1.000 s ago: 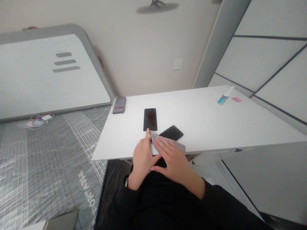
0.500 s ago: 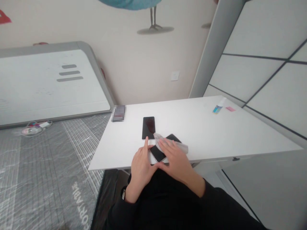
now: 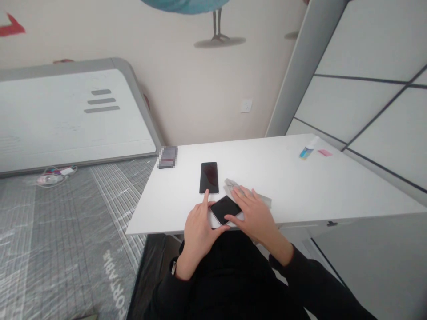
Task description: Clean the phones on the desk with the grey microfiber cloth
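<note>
A black-screened phone [image 3: 224, 210] lies slantwise near the front edge of the white table [image 3: 160, 195]. My left hand [image 3: 199, 231] has its thumb and fingers around the near-left end of the phone, the index finger pointing forward. A pale grey cloth [image 3: 231, 184] lies beneath the fingers of my right hand [image 3: 255, 218], which press it down over the phone's right end. My right thumb rests by the phone's near edge. The far right part of the phone is hidden by the hand and cloth. Just beyond my left fingertip lies a dark tablet-like device [image 3: 209, 178].
A blurred dark item [image 3: 167, 157] sits at the table's back left corner. At the back right are a white bottle with a blue label [image 3: 307, 150] and a pink slip [image 3: 324, 153]. A whiteboard [image 3: 76, 129] leans at the left, with cables [image 3: 55, 176] on the floor.
My right hand has slid to the right with the cloth, showing more of the phone's screen. My left hand stays at the phone's end. The whole view has shifted slightly.
</note>
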Demonstrator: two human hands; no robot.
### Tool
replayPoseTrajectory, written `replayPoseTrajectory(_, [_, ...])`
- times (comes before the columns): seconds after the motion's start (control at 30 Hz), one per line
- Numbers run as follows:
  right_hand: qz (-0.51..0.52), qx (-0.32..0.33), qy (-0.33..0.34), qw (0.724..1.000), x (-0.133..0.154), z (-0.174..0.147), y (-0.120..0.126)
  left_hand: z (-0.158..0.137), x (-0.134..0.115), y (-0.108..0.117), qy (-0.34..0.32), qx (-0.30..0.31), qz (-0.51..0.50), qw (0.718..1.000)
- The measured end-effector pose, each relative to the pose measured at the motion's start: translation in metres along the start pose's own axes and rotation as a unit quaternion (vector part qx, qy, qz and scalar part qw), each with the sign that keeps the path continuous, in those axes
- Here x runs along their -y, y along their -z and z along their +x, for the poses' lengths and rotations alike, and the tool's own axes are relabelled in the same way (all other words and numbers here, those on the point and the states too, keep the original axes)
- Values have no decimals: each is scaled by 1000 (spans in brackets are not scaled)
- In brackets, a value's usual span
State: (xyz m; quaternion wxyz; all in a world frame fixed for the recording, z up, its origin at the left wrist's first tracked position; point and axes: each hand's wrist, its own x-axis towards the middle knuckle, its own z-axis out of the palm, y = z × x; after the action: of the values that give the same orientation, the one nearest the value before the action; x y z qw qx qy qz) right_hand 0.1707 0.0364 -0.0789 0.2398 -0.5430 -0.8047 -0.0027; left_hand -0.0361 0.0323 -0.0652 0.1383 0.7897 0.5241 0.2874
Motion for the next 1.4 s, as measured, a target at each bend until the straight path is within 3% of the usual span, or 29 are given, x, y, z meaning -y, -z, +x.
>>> replayPoseTrajectory(0.13, [56, 37, 86, 994, 47, -8, -5, -1, -1, -1, 25, 7, 22, 999])
replayPoseTrajectory(0.2, [69, 51, 109, 990, 52, -24, 2, -2, -3, 0, 32, 9, 30, 999])
replayPoseTrajectory(0.33, [53, 54, 84, 994, 15, -47, 21, -2, -4, 1, 12, 7, 7, 1000])
replayPoseTrajectory(0.43, [-2, 25, 18, 1000, -18, -39, 24, -1, -3, 1, 2, 6, -3, 1000])
replayPoseTrajectory(0.5, [-25, 11, -6, 1000, -23, -24, 18, -1, -2, 1, 5, 7, -2, 1000])
replayPoseTrajectory(0.63, [11, 18, 40, 999, 11, -4, 2, -1, -2, 0, 13, 2, -5, 1000])
replayPoseTrajectory(0.77, [59, 51, 113, 991, 40, -24, 6, -2, -3, 0, 30, 5, 17, 999])
replayPoseTrajectory(0.83, [54, 57, 111, 991, 32, -41, 16, -2, -4, 1, 22, 7, 19, 1000])
replayPoseTrajectory(0.93, [23, 45, 59, 997, 1, -51, 28, -1, -4, 2, 0, 7, 2, 1000])
replayPoseTrajectory(1.07, [-28, 25, -14, 999, -24, -28, 25, 1, -3, 2, -7, 7, 3, 1000])
replayPoseTrajectory(1.23, [-1, 33, 30, 999, 21, -2, 6, 0, 0, 0, -22, 3, 15, 1000])
replayPoseTrajectory(1.33, [30, 52, 87, 994, 47, -18, 8, -1, 1, -1, -12, -1, 39, 999])
replayPoseTrajectory(1.4, [32, 58, 102, 993, 45, -36, 15, -1, 1, -1, -11, -2, 42, 999])
